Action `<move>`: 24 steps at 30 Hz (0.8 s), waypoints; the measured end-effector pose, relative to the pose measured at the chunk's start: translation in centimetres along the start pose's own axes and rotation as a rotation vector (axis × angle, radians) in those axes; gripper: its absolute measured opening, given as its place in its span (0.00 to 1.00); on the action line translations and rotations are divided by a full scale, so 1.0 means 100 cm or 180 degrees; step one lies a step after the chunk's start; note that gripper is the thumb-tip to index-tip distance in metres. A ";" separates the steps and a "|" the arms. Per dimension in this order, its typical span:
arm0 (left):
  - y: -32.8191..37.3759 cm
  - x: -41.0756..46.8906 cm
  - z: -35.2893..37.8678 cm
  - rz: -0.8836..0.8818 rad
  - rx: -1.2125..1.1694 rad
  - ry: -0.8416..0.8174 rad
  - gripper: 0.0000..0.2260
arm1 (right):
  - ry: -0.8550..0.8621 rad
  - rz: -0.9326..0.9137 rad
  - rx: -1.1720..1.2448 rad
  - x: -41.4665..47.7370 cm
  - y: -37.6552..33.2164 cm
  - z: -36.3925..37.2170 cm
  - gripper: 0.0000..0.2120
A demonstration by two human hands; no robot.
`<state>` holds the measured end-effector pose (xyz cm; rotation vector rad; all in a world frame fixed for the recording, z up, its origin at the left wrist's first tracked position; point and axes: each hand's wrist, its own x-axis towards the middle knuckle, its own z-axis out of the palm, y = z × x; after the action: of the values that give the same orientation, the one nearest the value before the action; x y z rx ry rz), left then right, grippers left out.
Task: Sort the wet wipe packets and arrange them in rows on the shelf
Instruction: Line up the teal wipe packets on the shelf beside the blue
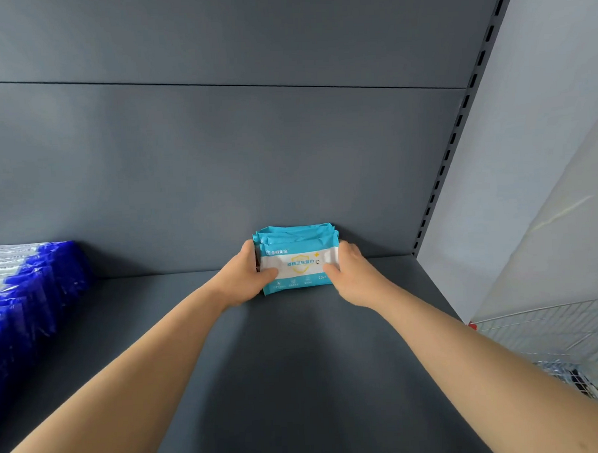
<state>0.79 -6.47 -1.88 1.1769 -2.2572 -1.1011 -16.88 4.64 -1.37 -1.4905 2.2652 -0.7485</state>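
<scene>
left hand [248,278], right hand [354,275], grips clasping upright teal packets [297,257], long axis sideways

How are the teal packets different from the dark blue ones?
The teal packets are a small bunch; the dark blue packets are a long row. The left hand and right hand hold the teal packets; nothing touches the dark blue packets. Both sit on the shelf.

left hand [245,278] + right hand [353,275] gripping teal packets [297,257] upright at shelf [297,380] back edge | blue packets [30,299] row along left edge
</scene>
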 end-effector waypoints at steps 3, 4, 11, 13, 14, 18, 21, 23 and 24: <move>-0.001 -0.004 0.000 0.0093 -0.0125 0.0274 0.15 | 0.0268 0.0100 0.0005 0.002 0.007 -0.001 0.11; -0.003 -0.004 0.002 0.0144 -0.0107 0.0401 0.13 | 0.0273 0.0092 -0.0032 0.002 0.006 0.000 0.11; 0.001 -0.012 0.003 0.0112 0.0067 0.0172 0.21 | 0.0132 -0.0084 -0.0220 -0.002 -0.005 0.007 0.08; 0.003 -0.013 0.005 0.0005 0.0189 0.0208 0.20 | 0.0244 -0.0071 -0.0185 -0.003 -0.004 0.008 0.08; 0.003 -0.013 0.006 -0.0038 0.0248 0.0249 0.19 | 0.0296 -0.0056 -0.0216 -0.003 -0.003 0.008 0.09; 0.002 -0.016 0.004 -0.0044 0.0413 0.0546 0.22 | 0.0420 -0.0020 -0.0691 -0.013 -0.003 0.000 0.12; 0.009 -0.028 0.004 0.0137 0.1120 0.1083 0.24 | 0.0489 -0.0179 -0.1024 -0.034 0.000 -0.017 0.17; 0.025 -0.040 0.012 0.0388 0.1820 0.1384 0.24 | 0.0560 -0.0280 -0.1142 -0.050 0.005 -0.031 0.19; 0.036 -0.046 0.017 0.0586 0.2050 0.1459 0.23 | 0.0605 -0.0309 -0.1174 -0.059 0.009 -0.037 0.20</move>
<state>0.52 -0.71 -0.06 1.2411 -2.3239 0.0038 -17.16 11.18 1.01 -1.7680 2.5985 -0.5368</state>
